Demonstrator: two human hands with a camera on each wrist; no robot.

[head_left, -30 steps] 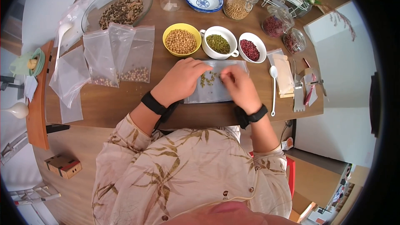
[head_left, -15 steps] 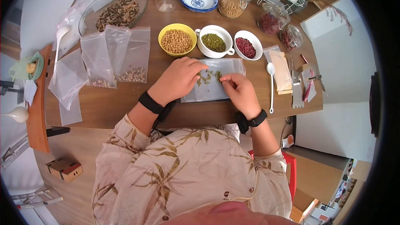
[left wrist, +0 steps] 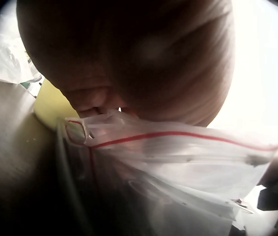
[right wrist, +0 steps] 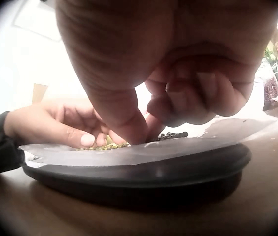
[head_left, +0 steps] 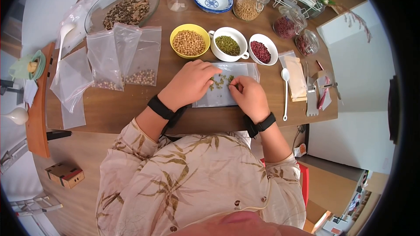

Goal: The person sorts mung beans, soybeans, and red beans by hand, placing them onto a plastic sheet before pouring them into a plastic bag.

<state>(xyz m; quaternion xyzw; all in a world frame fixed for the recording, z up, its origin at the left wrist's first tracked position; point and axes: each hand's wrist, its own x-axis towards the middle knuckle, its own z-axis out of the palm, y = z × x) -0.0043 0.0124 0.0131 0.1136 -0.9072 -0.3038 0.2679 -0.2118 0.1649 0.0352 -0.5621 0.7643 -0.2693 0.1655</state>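
Both hands work over a clear zip bag (head_left: 218, 99) with a red seal line, lying flat on a dark flat object (right wrist: 129, 189). Green mung beans (head_left: 217, 83) are scattered in small groups on the bag, between the hands. My left hand (head_left: 188, 85) rests along the bag's left side, its fingers loosely bent and close to the beans. In the left wrist view its palm overlaps the bag's sealed edge. Thumb and forefinger of my right hand (head_left: 252, 98) come together at the right-hand beans, its other fingers curled. I cannot tell whether a bean is between those fingertips.
Behind the bag stand a yellow bowl (head_left: 189, 52) of chickpeas, a white handled bowl (head_left: 214, 52) of green beans and a white bowl (head_left: 273, 57) of red beans. A white spoon (head_left: 285, 96) lies right, filled bags (head_left: 103, 57) left, and glass jars (head_left: 288, 28) farther back.
My right hand has come down to the beans at the bag's right, thumb and forefinger together. A small bean group shows there, where the blurred hand was earlier. The left hand has hardly moved.
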